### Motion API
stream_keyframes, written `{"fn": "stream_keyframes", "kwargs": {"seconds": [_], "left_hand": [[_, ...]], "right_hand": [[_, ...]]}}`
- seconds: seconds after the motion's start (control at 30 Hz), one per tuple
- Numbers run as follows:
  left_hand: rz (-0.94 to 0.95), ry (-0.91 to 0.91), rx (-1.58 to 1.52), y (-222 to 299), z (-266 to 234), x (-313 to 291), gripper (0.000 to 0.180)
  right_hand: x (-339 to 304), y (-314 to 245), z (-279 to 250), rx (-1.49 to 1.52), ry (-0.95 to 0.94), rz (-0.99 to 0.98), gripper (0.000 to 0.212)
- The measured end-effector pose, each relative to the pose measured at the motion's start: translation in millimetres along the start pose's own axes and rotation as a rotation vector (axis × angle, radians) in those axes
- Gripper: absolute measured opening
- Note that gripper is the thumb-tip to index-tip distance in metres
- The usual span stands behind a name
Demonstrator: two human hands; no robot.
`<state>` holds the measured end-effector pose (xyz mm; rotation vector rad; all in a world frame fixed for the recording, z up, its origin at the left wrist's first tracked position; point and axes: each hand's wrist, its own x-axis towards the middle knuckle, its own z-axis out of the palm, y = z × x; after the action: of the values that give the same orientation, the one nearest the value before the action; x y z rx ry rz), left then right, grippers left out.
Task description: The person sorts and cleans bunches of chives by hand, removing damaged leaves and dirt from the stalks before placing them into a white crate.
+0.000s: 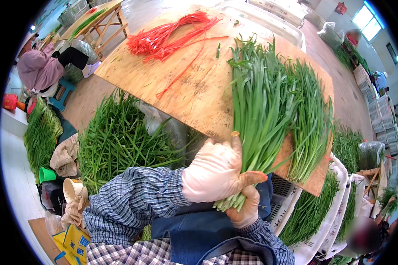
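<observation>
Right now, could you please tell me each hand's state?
Left hand: closed, holding the green leafy bunch by its stalks.
Right hand: closed, holding the same bunch nearer its lower ends.

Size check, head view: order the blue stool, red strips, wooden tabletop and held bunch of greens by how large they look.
1. Wooden tabletop, though partly covered
2. Held bunch of greens
3. Red strips
4. Blue stool

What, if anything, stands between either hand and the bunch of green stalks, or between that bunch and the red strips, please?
Nothing visible: the left hand and right hand both touch the bunch. Between it and the red strips, a small green scrap lies on the wooden table, probably too slight to block anything.
</observation>
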<state>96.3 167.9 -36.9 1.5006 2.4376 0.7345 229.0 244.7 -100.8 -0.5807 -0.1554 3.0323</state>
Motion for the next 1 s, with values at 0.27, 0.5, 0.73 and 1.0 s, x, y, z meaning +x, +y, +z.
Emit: {"fn": "stream_keyframes", "kwargs": {"seconds": [0.27,0.5,0.73,1.0], "left_hand": [[-0.019,-0.220,-0.636,-51,-47,-11,0.046],[-0.309,0.214,-0.112,-185,-69,44,0.030],[-0.365,0.128,-0.434,-108,-54,69,0.033],[-0.224,0.164,-0.382,-90,-29,123,0.033]], "right_hand": [[3,-11,14,0.003,-0.172,0.020,0.066],[-7,-15,27,0.175,-0.324,0.047,0.078],[-3,-17,15,0.146,-0.274,0.030,0.080],[-12,-22,7,0.113,-0.312,0.043,0.078]]}}
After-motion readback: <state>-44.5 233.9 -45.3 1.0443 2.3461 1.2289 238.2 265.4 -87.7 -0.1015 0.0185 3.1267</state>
